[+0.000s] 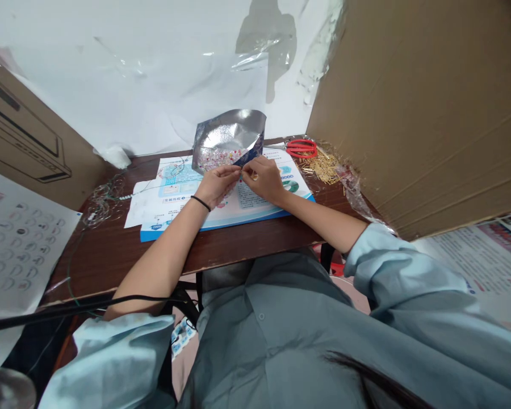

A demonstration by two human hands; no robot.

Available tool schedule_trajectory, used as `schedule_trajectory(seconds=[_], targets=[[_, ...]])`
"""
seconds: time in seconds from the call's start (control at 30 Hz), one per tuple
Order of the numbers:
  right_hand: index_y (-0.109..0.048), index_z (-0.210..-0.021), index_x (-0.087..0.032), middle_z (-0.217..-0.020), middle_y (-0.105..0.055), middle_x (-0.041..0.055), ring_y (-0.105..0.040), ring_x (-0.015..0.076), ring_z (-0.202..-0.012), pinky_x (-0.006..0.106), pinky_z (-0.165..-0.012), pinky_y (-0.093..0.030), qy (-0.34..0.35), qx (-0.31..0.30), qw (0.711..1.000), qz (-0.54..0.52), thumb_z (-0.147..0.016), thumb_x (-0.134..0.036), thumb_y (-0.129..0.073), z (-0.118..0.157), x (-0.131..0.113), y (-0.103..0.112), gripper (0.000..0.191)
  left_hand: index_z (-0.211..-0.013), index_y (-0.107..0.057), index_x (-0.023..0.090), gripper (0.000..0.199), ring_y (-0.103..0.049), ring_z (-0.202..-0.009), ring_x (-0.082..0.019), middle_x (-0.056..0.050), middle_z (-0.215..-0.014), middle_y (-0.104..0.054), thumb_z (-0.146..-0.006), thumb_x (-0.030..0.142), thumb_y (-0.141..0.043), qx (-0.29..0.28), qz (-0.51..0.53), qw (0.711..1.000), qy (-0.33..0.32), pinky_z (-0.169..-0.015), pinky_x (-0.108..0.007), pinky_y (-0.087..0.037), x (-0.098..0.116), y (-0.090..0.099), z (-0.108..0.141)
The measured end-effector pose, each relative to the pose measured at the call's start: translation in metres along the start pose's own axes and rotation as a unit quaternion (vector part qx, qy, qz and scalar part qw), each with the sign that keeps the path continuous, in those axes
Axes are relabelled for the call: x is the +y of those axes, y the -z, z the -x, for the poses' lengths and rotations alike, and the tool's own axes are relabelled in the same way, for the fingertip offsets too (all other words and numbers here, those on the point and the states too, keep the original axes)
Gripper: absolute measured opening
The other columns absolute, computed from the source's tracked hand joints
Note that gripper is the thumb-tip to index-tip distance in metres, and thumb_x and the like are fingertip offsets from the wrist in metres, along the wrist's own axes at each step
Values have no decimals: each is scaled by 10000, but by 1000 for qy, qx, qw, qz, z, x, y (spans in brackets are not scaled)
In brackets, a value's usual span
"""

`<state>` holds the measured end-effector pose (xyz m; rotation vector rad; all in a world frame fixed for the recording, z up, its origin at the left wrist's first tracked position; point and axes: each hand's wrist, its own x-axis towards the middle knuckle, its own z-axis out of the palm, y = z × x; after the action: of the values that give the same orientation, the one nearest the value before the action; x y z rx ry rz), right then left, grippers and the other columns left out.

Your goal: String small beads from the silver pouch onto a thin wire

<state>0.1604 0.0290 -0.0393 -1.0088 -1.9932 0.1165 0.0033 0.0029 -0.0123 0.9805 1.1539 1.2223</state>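
My left hand and my right hand meet fingertip to fingertip over a printed sheet. Both are closed in a pinch, and what sits between the fingers is too small to make out. Just behind them an opened foil pouch stands with its silvery inside showing. Small pink, white and red beads lie in the pouch. A few loose pinkish beads seem to lie on the paper under my hands.
Red-handled scissors lie at the right, beside a heap of thin gold-coloured pins. Tangled clear thread lies at the table's left. Cardboard walls in the right side, with another box at left. A black cable crosses my left forearm.
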Motion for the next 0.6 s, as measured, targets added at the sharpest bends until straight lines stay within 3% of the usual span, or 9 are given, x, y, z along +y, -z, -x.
schedule_trajectory(seconds=[0.6], targets=[[-701,-913,-214,-896,-697,50,-577,227,-945,377,-899,-385,13,-1,1000,-17,-962,-216,-598,-2,3,0,114,-787,-731,126,148,-584,-563,-50,-11,-680,-680,-716,137,-861,1,17,1000,26,-571,-158,-486,-1,3,-4]])
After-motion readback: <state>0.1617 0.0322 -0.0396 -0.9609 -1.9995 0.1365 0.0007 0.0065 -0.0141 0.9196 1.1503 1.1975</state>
